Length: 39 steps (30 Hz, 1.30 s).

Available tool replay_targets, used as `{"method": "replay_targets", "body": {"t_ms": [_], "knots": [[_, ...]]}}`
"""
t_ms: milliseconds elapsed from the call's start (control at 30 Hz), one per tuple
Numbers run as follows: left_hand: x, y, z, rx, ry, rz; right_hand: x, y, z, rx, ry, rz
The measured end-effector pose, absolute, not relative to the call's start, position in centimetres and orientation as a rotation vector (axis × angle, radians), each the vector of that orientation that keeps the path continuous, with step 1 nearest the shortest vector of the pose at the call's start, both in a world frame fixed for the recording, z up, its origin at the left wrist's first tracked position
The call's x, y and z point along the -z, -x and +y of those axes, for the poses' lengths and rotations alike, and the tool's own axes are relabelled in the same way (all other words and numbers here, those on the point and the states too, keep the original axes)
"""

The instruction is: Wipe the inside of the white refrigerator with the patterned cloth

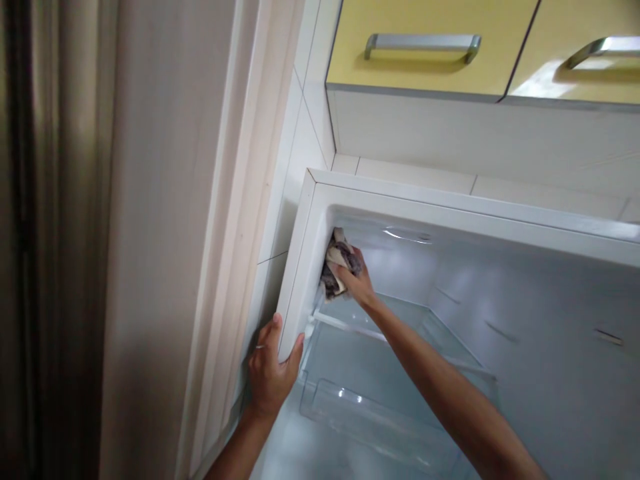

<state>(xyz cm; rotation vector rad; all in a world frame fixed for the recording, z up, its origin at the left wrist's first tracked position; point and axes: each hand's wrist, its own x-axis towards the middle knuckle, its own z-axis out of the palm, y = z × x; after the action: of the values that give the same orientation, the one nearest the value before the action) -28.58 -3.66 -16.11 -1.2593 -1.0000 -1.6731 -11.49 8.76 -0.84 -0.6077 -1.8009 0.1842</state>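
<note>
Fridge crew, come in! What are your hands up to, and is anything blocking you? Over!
Right hand gripping crumpled cloth, inside refrigerator. Left hand on its front edge. Shelf below cloth; no obstruction seen.

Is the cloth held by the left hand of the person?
No, the right hand holds the cloth inside the refrigerator, while the left hand rests on its side edge.
</note>
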Motion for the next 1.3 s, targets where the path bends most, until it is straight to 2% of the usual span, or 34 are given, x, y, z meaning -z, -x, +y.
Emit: {"method": "replay_targets", "body": {"t_ms": [200, 333, 567, 900, 1300], "knots": [[16.1, 28.5, -3.7, 1.659, 1.265, -1.025, 3.5, 11.4, 0.1, 0.154, 0.331, -2.122], [16.1, 28.4, -3.6, 1.674, 1.270, -1.039, 4.5, 10.7, -0.7, 0.286, 0.571, -2.294], [16.3, 28.3, -3.4, 1.696, 1.269, -1.064, 3.8, 11.0, 3.5, 0.257, 1.122, -2.176], [16.3, 28.3, -3.7, 1.699, 1.273, -1.052, 3.7, 10.8, 13.7, 0.196, 1.315, -2.083], [16.7, 28.3, -3.6, 1.709, 1.270, -1.017, 4.1, 10.4, 18.0, 0.518, 1.455, -2.037]]}}
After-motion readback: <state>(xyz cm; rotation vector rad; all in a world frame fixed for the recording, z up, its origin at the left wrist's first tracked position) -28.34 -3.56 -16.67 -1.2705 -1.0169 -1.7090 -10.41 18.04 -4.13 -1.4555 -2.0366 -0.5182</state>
